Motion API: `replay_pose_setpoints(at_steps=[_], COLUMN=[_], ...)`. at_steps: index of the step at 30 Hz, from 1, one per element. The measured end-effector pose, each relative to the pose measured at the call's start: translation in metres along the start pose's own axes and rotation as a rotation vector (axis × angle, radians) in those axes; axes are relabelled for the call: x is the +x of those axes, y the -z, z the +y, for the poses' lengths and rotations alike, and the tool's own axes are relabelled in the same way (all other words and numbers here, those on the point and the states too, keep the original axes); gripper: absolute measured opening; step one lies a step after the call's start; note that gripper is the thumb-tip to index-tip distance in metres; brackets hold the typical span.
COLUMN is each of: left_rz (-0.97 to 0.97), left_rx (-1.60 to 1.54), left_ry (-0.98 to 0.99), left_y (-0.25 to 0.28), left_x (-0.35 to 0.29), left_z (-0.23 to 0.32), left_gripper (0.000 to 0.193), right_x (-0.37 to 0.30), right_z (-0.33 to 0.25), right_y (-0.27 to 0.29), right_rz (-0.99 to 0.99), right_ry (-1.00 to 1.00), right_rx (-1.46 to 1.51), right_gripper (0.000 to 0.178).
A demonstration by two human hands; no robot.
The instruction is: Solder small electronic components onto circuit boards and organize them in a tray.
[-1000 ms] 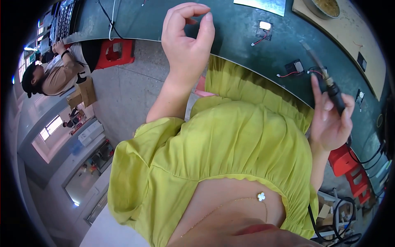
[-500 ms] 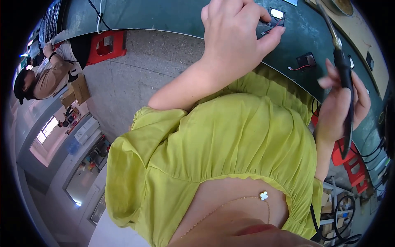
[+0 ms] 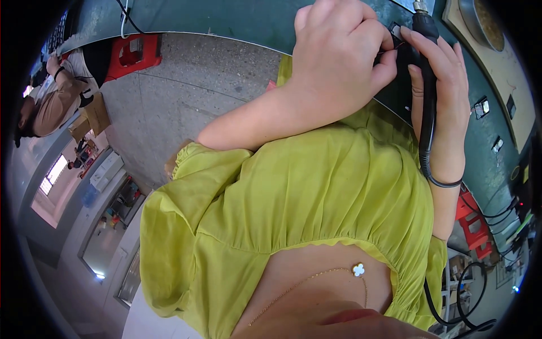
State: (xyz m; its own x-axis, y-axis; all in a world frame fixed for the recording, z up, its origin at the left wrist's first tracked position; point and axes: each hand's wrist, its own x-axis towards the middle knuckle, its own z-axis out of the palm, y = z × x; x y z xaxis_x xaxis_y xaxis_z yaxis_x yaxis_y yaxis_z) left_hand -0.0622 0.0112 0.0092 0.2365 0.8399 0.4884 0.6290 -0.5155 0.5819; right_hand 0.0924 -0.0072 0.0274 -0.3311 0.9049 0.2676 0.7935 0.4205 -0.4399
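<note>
At the top of the view my left hand (image 3: 341, 53) is closed in a pinch at a small black part (image 3: 397, 33), over the green tabletop. A thin wire shows beside it, though the fingertips hide most of the part. In my right hand (image 3: 445, 70) lies a black-handled soldering iron (image 3: 427, 85), with its metal end pointing away from me and its cable looping over the wrist. Fingers of that hand reach to the same small part, close to the left fingertips. The iron's tip is cut off by the upper edge.
On the green table (image 3: 248, 17) at right lie small electronic parts (image 3: 481, 107). A round metal tin (image 3: 481, 24) stands on a pale board (image 3: 516, 85) at the far right. Red stools (image 3: 134, 59) stand on the floor. A co-worker (image 3: 56, 99) sits at far left.
My right hand has moved left and away from me with the soldering iron, up to my left hand. The left hand has shifted slightly right, its fingers now pinched together.
</note>
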Motion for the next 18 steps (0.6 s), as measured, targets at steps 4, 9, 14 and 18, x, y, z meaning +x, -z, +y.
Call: replay_pose_setpoints(at_steps=[4,9,14,18], left_rz=[-0.023,-0.069,-0.121,-0.122], left_rx=[-0.036,-0.052,-0.199,-0.428], left_ry=[0.043,0.032,0.259,0.486], left_y=[-0.005,-0.007,0.004,0.005], left_x=[-0.003,-0.003,0.0,-0.001], left_z=[-0.001,-0.005,0.002,0.003], left_gripper=[0.012,0.012,0.011,0.009], right_x=[-0.003,-0.005,-0.009,-0.01], right_z=[0.005,0.01,0.017,0.021], right_y=[-0.003,-0.006,-0.008,-0.008], right_rz=[0.013,0.068,0.088,0.094], right_ry=[0.015,0.037,0.041,0.045], right_rx=[-0.023,-0.004,-0.007,-0.013], right_gripper=[0.03,0.03,0.029,0.028])
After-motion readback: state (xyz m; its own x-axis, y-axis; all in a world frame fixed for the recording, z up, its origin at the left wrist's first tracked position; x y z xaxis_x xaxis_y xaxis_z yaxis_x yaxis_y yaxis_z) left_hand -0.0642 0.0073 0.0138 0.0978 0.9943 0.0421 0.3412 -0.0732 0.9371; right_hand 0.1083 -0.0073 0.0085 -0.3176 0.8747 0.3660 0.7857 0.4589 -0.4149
